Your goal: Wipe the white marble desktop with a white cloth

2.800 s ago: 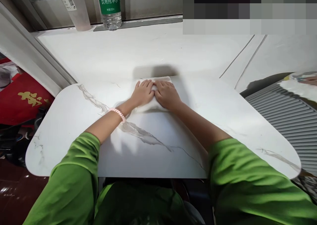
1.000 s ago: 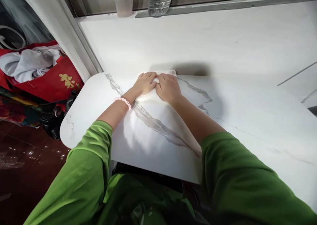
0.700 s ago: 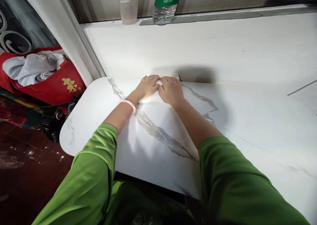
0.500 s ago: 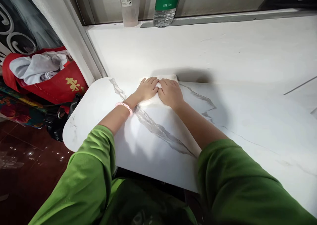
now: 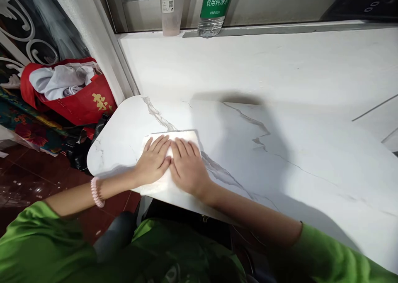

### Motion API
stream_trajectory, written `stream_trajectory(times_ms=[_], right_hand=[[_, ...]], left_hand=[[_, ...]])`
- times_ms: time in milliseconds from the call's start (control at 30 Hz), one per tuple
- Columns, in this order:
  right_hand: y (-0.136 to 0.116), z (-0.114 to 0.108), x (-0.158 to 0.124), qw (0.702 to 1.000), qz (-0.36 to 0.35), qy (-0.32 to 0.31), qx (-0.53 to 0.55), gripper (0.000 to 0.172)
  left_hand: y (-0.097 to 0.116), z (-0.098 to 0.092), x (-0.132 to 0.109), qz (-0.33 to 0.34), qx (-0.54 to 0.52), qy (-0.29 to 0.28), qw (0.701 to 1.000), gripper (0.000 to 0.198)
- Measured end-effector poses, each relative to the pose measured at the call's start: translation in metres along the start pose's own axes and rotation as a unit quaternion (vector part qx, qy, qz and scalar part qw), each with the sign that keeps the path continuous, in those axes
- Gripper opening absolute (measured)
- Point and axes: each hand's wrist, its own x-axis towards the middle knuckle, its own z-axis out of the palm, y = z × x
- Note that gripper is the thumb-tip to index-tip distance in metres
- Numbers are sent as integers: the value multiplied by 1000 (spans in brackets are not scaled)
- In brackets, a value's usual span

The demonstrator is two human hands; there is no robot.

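A white folded cloth point(image 5: 158, 186) lies flat near the front edge of the marble-patterned white table point(image 5: 236, 150). My left hand point(image 5: 152, 160) presses on its left half, palm down with the fingers stretched out. Beside it, my right hand point(image 5: 188, 164) rests flat on the right half, fingers also extended. The two thumbs meet at the middle of the cloth. Neither hand has its fingers wrapped round anything. A pink coiled band point(image 5: 95, 191) circles my left wrist.
On the ledge behind the table stand a water bottle point(image 5: 214, 9) with a green label and a translucent plastic cup point(image 5: 172, 17). A red bag point(image 5: 83, 102) stuffed with pale fabric is left of the table, near a white curtain point(image 5: 83, 30). A white wall point(image 5: 264, 63) borders the table's back.
Both hands have pulled the cloth from the table's back edge toward me and somewhat left, to near the front edge. My elbows are now bent wider apart.
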Motion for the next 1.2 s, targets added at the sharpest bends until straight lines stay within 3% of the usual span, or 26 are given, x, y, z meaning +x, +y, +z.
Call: stream_trajectory(times_ms=[133, 300, 433, 700, 833, 1000, 1200], right_hand=[[-16, -2, 3, 999, -29, -17, 19, 53], [-14, 8, 19, 1000, -22, -5, 17, 52], [1, 25, 53, 1000, 1, 7, 12, 51], [52, 67, 163, 996, 84, 1, 11, 37], [63, 79, 185, 993, 115, 13, 13, 38], [57, 75, 172, 996, 81, 25, 14, 42], [7, 57, 137, 997, 71, -25, 6, 48]], left_hand=[[-5, -13, -18, -54, -61, -28, 996, 48], [-17, -13, 3, -107, -102, -10, 989, 41], [-40, -7, 41, -72, -61, 31, 995, 42], [-110, -5, 154, -63, -33, 58, 996, 37], [-126, -4, 181, -60, -40, 51, 996, 37], [-120, -2, 166, -72, -35, 71, 994, 38], [-116, -8, 102, -64, -38, 61, 995, 39]])
